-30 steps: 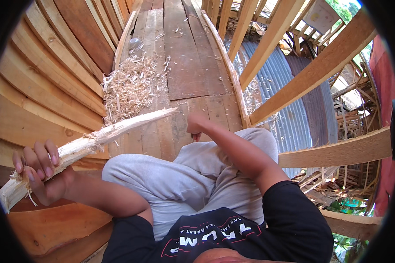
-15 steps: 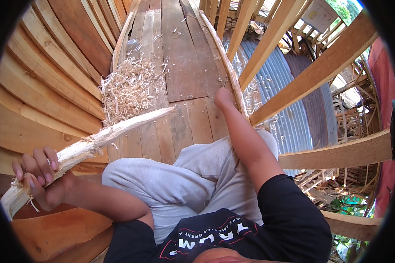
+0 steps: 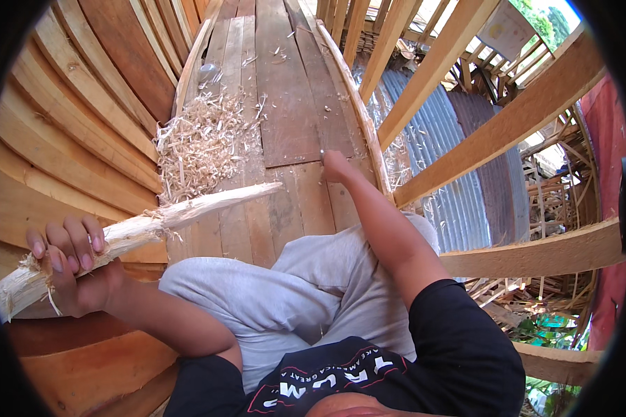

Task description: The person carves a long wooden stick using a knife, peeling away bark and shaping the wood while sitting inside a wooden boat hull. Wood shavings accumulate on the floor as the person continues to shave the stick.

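head view | pale stick slants from lower left to centre | left hand, lower left, wraps its thick end | right hand, centre, above-right of its tip, apart, nearer that tip; closure and hold cannot be told

Stick on my feed: rough, frayed wood. I see matt wood floor, wood shavings, matt cloth trousers, ridged metal sheets.
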`<action>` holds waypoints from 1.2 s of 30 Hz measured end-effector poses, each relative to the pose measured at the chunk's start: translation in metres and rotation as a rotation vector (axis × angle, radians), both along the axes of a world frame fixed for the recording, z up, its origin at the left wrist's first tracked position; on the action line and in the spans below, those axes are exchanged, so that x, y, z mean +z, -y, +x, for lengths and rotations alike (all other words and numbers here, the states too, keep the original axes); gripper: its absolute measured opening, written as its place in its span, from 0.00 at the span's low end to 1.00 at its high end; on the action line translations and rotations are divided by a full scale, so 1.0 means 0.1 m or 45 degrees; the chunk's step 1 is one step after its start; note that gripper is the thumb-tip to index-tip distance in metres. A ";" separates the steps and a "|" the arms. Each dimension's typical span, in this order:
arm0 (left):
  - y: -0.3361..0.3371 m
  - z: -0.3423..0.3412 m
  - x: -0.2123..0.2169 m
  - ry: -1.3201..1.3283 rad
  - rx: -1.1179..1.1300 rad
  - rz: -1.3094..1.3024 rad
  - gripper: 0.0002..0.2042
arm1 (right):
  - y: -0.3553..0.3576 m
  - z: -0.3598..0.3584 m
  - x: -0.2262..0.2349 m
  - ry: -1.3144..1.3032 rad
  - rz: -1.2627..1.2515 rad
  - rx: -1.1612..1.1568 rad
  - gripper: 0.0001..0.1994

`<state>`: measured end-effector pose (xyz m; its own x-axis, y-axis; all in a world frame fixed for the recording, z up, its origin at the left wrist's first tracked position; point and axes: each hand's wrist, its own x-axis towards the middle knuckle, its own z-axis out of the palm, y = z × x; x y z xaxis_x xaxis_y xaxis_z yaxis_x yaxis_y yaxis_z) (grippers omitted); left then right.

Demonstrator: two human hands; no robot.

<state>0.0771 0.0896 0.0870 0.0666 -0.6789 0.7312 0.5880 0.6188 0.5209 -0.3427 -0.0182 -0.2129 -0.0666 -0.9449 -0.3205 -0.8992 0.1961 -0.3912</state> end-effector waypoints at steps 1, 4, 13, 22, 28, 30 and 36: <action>0.03 -0.02 -0.02 0.005 -0.008 0.007 0.11 | -0.02 0.05 0.06 0.139 0.128 0.107 0.09; 0.16 -0.11 -0.10 0.024 -0.053 0.025 0.11 | 0.06 0.20 0.15 0.306 -0.202 0.163 0.07; 0.58 -0.57 -0.49 0.067 -0.147 0.230 0.11 | 0.73 -0.85 0.07 -0.232 -0.426 -0.494 0.08; 0.69 -0.67 -0.51 0.050 -0.200 0.222 0.09 | 0.96 -1.14 -0.09 -0.333 -0.260 -0.499 0.09; 0.67 -0.61 -0.51 0.086 -0.156 0.227 0.09 | 1.04 -0.75 0.10 0.114 -0.326 -0.060 0.10; 0.70 -0.66 -0.51 0.065 -0.182 0.220 0.10 | 1.10 -0.96 -0.06 -0.225 -0.393 -0.109 0.10; 0.68 -0.52 -0.54 0.084 -0.116 0.272 0.10 | 0.97 -0.19 0.08 -0.025 -0.047 0.073 0.08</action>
